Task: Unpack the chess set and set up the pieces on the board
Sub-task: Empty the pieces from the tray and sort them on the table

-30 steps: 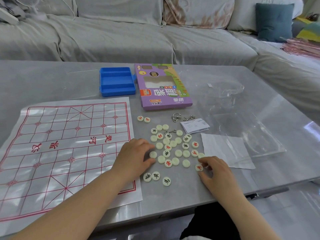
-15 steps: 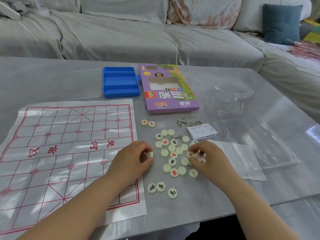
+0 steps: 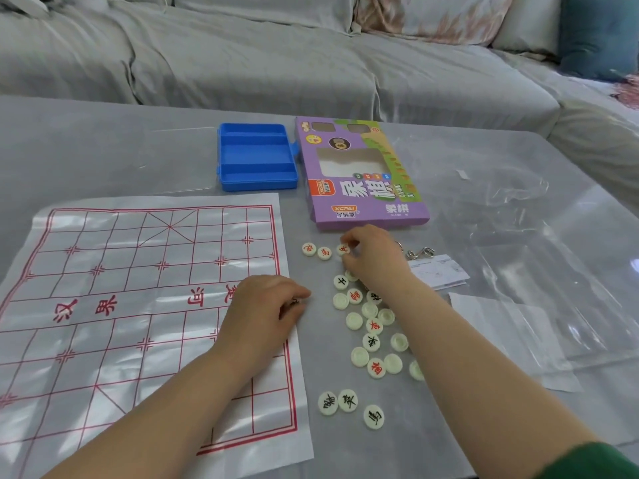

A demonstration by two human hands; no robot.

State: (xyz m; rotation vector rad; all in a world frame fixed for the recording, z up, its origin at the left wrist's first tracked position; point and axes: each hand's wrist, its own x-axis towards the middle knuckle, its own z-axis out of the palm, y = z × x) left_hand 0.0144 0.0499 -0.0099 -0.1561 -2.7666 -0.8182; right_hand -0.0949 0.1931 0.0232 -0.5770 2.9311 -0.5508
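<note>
The board (image 3: 138,305) is a thin plastic sheet with a red grid, lying flat on the left of the table. Right of it lies a loose heap of cream round chess pieces (image 3: 370,326), some face down. Three black-marked pieces (image 3: 347,401) sit apart at the front. Two red-marked pieces (image 3: 316,251) lie in a row just below the purple box. My right hand (image 3: 373,261) pinches a third red-marked piece (image 3: 343,249) at the end of that row. My left hand (image 3: 266,305) rests on the board's right edge, fingers curled round a small, mostly hidden piece.
An open blue plastic case (image 3: 257,155) and the purple game box (image 3: 363,174) lie behind the pieces. A metal ring puzzle (image 3: 420,252), a paper slip (image 3: 439,271) and clear plastic bags (image 3: 518,195) lie to the right. A grey sofa stands beyond the table.
My right hand took a red piece from the heap and carried it away from me to the row below the box. My left hand stayed by the board's edge.
</note>
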